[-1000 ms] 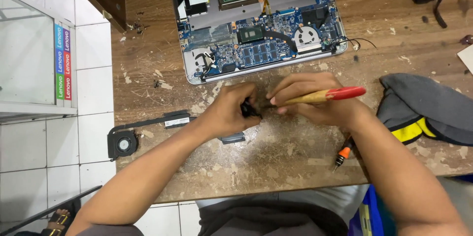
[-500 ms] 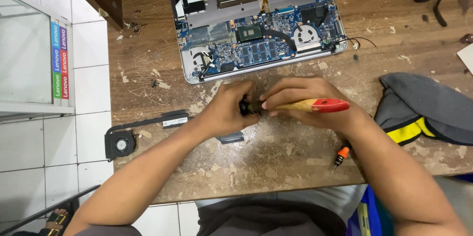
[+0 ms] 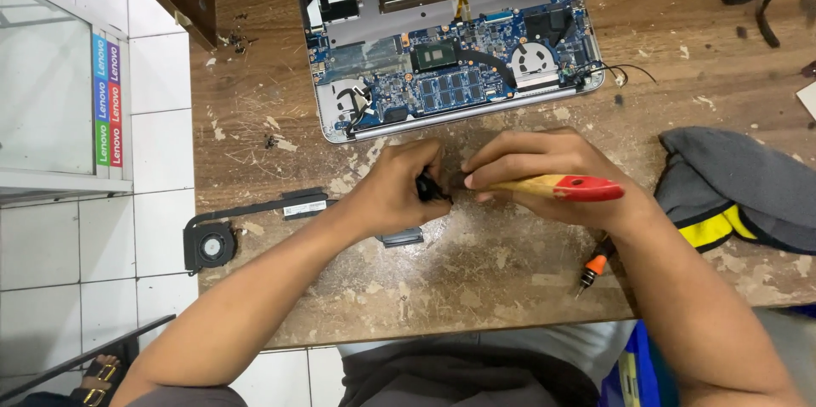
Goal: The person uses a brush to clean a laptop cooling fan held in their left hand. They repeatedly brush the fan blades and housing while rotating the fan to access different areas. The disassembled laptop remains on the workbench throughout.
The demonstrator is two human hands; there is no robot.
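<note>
Right, both hands meet over the middle of the bench, just in front of the opened laptop [image 3: 450, 37].

Left hand [image 3: 395, 190]: fingers curled shut round a small black part [image 3: 429, 189]. Mostly hidden in the grip, can't tell what it is.
Right hand [image 3: 544, 178]: closed on a screwdriver with a wood-and-red handle [image 3: 552, 188], lying roughly flat, tip end pointing at the black part. Contact point is covered by fingers, can't confirm touching.

Handling, my read:
- Black part: tiny, light, probably rigid plastic or metal. Easy to drop or flick away; pinch it by the sides and keep it low over the bench.
- Screwdriver: stiff, light, handle not slippery. Hold mid-handle as now; the tip could slip off a part that small.
- Laptop: board exposed, fragile. Lift by the case edges only, never by the board.

Count:
- 1 laptop, back cover off, near the far edge
- 2 screwdrivers: one in hand, one orange-collared one [image 3: 592, 267] near the front edge, by the right forearm
- 1 fan with heat pipe [image 3: 212, 241], at the left edge
- 1 small dark flat piece [image 3: 399, 238] under the left wrist
- 1 grey and yellow cloth bag [image 3: 739, 195], right edge
</note>
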